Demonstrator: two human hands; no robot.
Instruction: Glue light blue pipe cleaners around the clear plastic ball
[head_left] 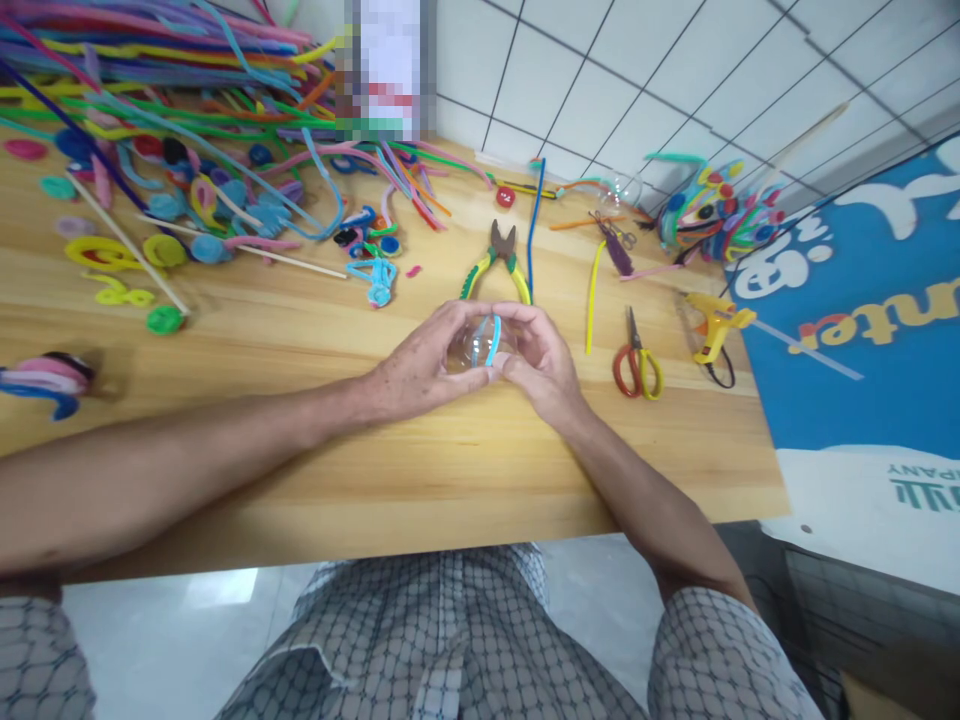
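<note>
Between my two hands is a small clear plastic ball (478,347) with a light blue pipe cleaner (494,341) lying along it. My left hand (424,362) wraps its left side, thumb underneath and fingers over the top. From the right, my right hand (546,365) closes round it in the same way, its thumb tip close to the pipe cleaner's lower end. Just beyond my fingers lie pliers (504,245) with green and yellow handles, jaws pointing away. A dark blue pipe cleaner (536,225) stretches beside them.
Pipe cleaners (187,70) are heaped at the back left, with small coiled pieces in front. Scissors (637,365), a yellow pipe cleaner (595,300) and a yellow glue gun (712,322) lie to the right. A decorated clear ball (694,210) sits near the tiled wall (600,60).
</note>
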